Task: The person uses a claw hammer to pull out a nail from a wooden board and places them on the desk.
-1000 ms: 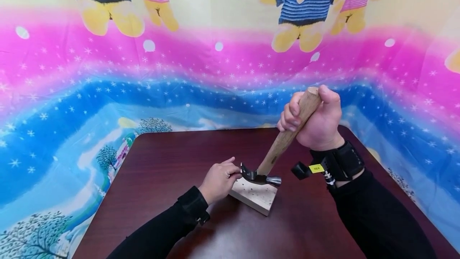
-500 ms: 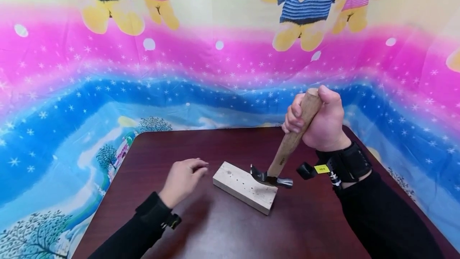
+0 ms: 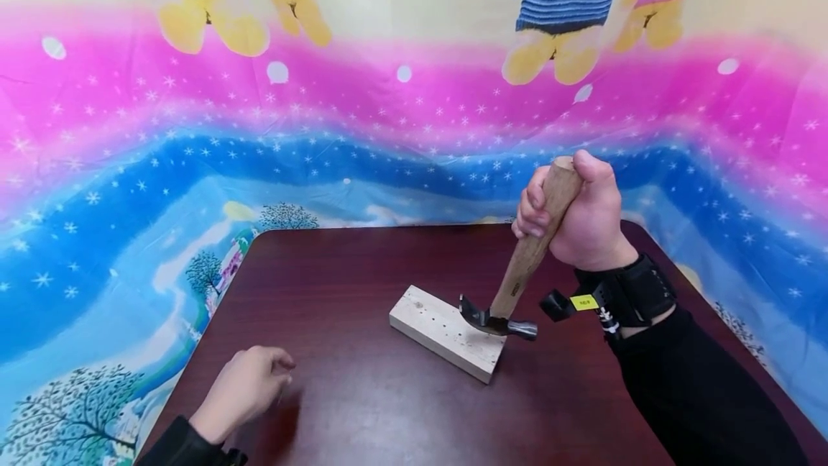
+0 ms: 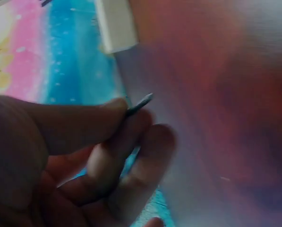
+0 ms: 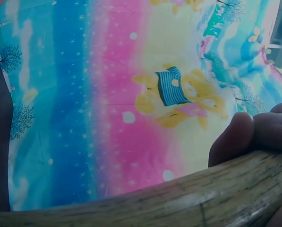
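My right hand [image 3: 590, 218] grips a claw hammer [image 3: 527, 265] by its wooden handle. The hammer tilts with its metal head down, overlapping the right end of a pale wooden block [image 3: 446, 329] in the head view. Small dark holes dot the top of that block. Off to the left, low over the table, my left hand [image 3: 249, 383] pinches a nail [image 4: 140, 105] between thumb and forefinger. Only the nail's pointed end shows; the rest is hidden by the fingers. The handle also fills the bottom of the right wrist view, with fingers curled round it.
The dark red-brown table [image 3: 336, 265] has rounded far corners. Behind and beside it hangs a patterned cloth backdrop [image 3: 401, 128] with bears and snowflakes. A wrist camera on a black strap [image 3: 627, 293] juts out by the right hand.
My left hand has drawn away from the block toward the lower left, with the nail now seen in its pinch. The whole block has come into view. The hammer has shifted slightly right.
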The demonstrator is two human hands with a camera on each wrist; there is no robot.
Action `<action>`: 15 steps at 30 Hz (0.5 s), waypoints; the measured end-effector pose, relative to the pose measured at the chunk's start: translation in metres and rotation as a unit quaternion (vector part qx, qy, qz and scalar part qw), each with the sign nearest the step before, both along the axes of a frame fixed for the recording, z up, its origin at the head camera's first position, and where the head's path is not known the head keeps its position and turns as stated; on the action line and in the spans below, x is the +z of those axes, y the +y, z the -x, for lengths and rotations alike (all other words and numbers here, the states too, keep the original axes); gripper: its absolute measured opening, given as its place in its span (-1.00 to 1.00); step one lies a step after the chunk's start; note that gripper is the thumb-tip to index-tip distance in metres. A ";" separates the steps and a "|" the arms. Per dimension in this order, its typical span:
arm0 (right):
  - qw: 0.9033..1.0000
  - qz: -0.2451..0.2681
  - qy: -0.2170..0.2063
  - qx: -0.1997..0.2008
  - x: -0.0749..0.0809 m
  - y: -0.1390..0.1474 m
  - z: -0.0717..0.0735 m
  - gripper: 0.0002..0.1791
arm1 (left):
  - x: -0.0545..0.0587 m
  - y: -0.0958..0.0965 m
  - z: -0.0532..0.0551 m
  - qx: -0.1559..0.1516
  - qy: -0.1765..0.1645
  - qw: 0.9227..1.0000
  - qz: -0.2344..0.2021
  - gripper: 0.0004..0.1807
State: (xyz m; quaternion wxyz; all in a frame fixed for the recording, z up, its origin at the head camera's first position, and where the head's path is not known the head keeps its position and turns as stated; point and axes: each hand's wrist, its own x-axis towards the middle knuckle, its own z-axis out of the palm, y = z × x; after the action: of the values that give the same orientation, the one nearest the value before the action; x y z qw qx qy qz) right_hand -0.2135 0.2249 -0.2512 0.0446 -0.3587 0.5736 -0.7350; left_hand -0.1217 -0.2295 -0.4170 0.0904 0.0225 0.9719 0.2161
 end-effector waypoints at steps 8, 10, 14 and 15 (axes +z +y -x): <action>0.999 -0.026 -0.013 -0.025 -0.004 0.002 -0.001 -0.31 | -0.028 -0.012 -0.015 -0.021 -0.072 0.996 0.051 -0.76; 0.999 -0.027 -0.013 -0.027 -0.005 0.002 -0.001 -0.30 | -0.031 -0.013 -0.015 -0.025 -0.078 0.995 0.056 -0.75; 0.999 -0.031 -0.015 -0.030 -0.006 0.003 -0.002 -0.29 | -0.035 -0.011 -0.014 -0.026 -0.090 0.994 0.059 -0.73; 0.999 -0.031 -0.015 -0.030 -0.007 0.003 -0.002 -0.29 | -0.035 -0.011 -0.014 -0.025 -0.095 0.993 0.061 -0.72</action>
State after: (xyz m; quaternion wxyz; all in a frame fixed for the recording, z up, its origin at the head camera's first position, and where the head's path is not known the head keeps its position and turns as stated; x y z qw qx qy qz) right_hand -0.2118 0.2279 -0.2582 0.0428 -0.3287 0.6060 -0.7232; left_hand -0.1075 -0.2402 -0.4518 0.1888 0.0210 0.9694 0.1556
